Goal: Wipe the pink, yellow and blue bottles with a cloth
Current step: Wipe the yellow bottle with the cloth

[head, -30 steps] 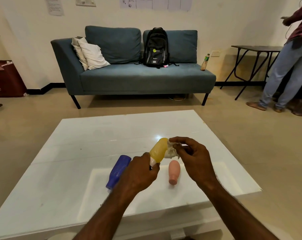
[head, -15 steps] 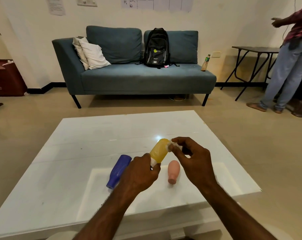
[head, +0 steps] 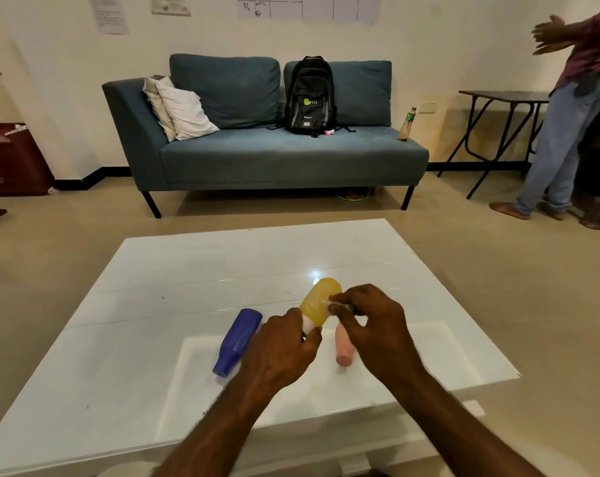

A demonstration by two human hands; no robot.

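Left hand [head: 281, 352] fingers gripping yellow bottle [head: 319, 301] neck, right hand [head: 374, 325] fingers pinching cloth [head: 340, 307] against its side

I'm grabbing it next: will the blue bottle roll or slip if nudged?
The blue bottle lies on its side on the glossy white table, so it would probably roll sideways. Its rounded body may slide easily there. It looks like light plastic.
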